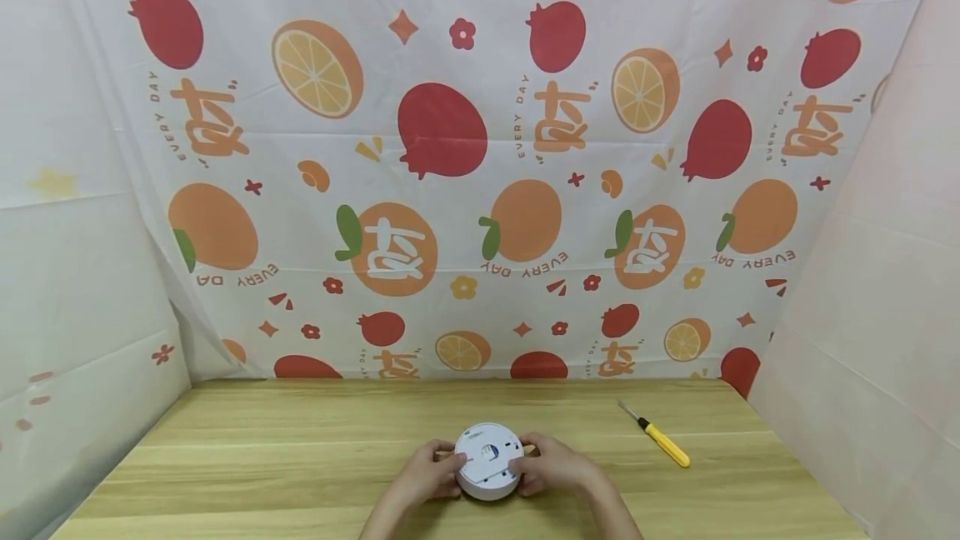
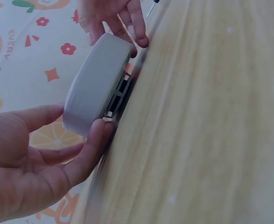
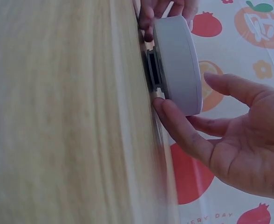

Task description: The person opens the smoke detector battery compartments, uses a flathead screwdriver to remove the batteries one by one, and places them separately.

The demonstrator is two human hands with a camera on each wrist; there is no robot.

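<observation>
A round white plastic device [image 1: 488, 461], shaped like a smoke detector with slotted vents under its rim, sits near the front edge of the wooden surface [image 1: 300, 448]. The left hand [image 1: 427, 473] and right hand [image 1: 551, 465] clasp its opposite sides with curled fingers. It looks light, rigid and smooth, best gripped at the rim; a yellow-handled screwdriver [image 1: 660, 436] lies well apart.

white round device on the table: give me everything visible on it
The white round device is a low disc of smooth, matte plastic as it looks, resembling a smoke detector. It sits on the wooden table near its front edge, flat back upward, with a small blue mark there. The wrist views show dark slotted vents around the lower section against the wood. The left hand and right hand grip its sides.
</observation>
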